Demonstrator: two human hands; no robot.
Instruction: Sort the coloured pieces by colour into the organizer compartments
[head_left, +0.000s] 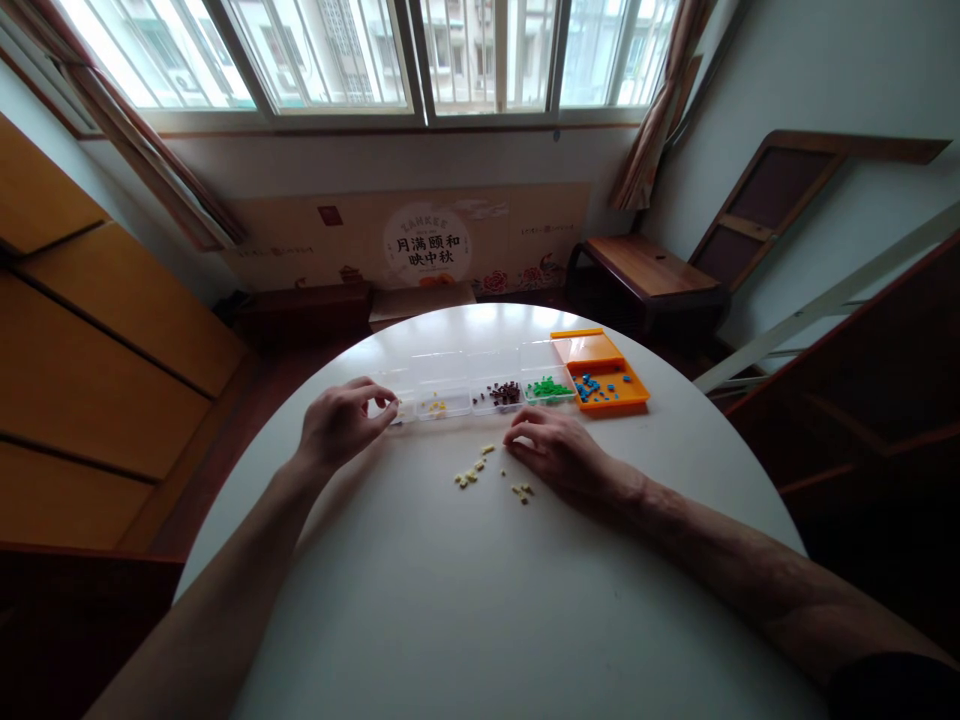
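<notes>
At the left end of a row of clear plastic boxes, my left hand has thumb and forefinger pinched together over the leftmost box; whatever they hold is too small to make out. My right hand rests on the table in front of the boxes, fingers curled and tips together, their content hidden. Pale cream small building bricks lie loose on the tabletop to its left, and a smaller cluster of cream bricks lies just nearer to me. Yellow pieces sit in the box beside the leftmost one.
Further right, clear boxes hold dark brown pieces and green pieces. An orange box with its lid raised contains blue pieces. All stand on a round white table. A wooden stool stands beyond, near the window wall.
</notes>
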